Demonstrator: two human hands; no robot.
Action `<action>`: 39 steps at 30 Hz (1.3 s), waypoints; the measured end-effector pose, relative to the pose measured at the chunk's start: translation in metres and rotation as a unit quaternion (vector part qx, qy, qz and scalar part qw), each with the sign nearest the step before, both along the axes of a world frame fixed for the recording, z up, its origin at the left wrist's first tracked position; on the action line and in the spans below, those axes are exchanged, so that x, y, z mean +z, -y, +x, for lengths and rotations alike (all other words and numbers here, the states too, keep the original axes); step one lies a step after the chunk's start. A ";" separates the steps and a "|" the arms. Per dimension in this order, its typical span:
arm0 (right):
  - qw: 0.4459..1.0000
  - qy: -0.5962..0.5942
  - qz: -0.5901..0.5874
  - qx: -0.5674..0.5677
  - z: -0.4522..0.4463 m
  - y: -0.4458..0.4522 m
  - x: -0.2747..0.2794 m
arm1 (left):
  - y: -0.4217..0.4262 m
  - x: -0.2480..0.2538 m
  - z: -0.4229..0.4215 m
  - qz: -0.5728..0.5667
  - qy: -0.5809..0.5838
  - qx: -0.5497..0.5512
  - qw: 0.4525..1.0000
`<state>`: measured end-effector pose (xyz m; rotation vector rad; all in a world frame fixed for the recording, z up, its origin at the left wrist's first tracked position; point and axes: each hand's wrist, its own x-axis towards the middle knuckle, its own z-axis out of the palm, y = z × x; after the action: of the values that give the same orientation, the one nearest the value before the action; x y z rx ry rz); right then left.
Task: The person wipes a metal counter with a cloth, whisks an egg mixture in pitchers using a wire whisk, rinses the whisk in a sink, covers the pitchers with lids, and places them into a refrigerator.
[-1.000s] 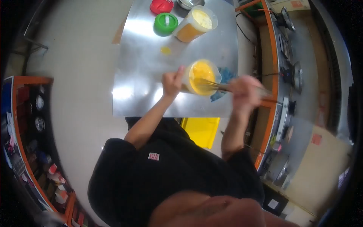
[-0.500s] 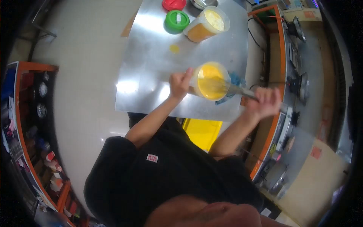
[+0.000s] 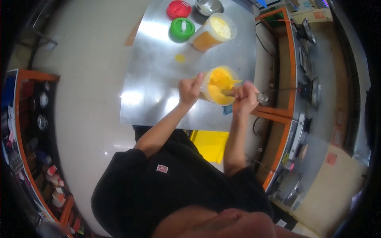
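A translucent pitcher [image 3: 220, 85] of yellow mixture stands near the front of the steel table [image 3: 158, 71]. My left hand [image 3: 191, 91] grips it from the left side, thumb up along the rim. In my right hand [image 3: 245, 96], at the pitcher's right edge, is the handle of a whisk [image 3: 261, 97]; its wires are down in the mixture and mostly hidden. Yellow mixture shows up to the rim on the right. Behind stands a second pitcher [image 3: 208, 37], orange below with pale yellow stuff on top.
Beyond are a green lid [image 3: 182, 29], a red container [image 3: 178, 9] and a metal bowl [image 3: 209, 6]. A yellow spot [image 3: 179, 58] marks the tabletop. Part of a blue-green packet [image 3: 227, 110] shows beside the near pitcher. A yellow bin [image 3: 210, 144] is below the table edge, with orange-framed shelving to the right.
My right hand has moved left and closer to the pitcher, and the whisk has gone deeper into the mixture. My left hand has stayed on the pitcher. The view has shifted slightly.
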<state>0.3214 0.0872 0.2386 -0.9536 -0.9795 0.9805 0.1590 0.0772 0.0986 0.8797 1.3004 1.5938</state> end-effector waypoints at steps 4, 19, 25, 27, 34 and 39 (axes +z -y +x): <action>0.985 -0.168 0.048 0.000 0.017 -0.004 0.054 | 0.001 0.003 -0.004 0.005 -0.014 -0.004 1.000; 0.973 0.116 0.044 0.193 -0.001 -0.009 0.073 | 0.001 -0.025 0.003 -0.019 0.015 0.012 1.000; 0.872 0.354 0.071 0.330 -0.048 -0.011 0.100 | -0.007 -0.019 0.006 -0.026 0.023 -0.011 0.999; 0.878 0.338 0.027 0.338 -0.074 -0.036 0.086 | -0.008 -0.016 0.008 -0.024 0.036 -0.020 0.999; 0.965 0.002 -0.137 0.224 -0.038 -0.114 0.017 | -0.004 -0.008 -0.001 0.005 0.028 -0.005 1.000; 0.990 0.011 -0.086 0.115 -0.018 -0.059 -0.018 | -0.011 0.005 -0.010 0.005 0.068 0.011 0.998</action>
<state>0.3033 0.1458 0.2210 -1.0114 -1.0525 1.2659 0.1490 0.0885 0.1034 0.7508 1.2104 1.6501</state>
